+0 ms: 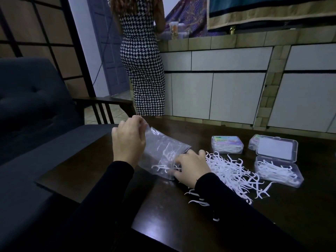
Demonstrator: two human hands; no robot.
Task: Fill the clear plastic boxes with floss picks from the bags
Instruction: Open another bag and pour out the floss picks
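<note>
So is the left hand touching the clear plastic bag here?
Touching. The head view shows the left hand pinching the raised top edge of the clear plastic bag, fingers curled on the film, lifting that end off the dark wooden table.

White picks [234,171] are being shown heaped on a dark brown table [163,206]. A clear bag [160,148] and clear boxes [278,171] are being seen, one box [227,144] topped by a rainbow label. Black sleeves [112,188] are being worn. A black-and-white houndstooth dress [143,70] is being displayed behind, against white cabinets [236,95].
</note>
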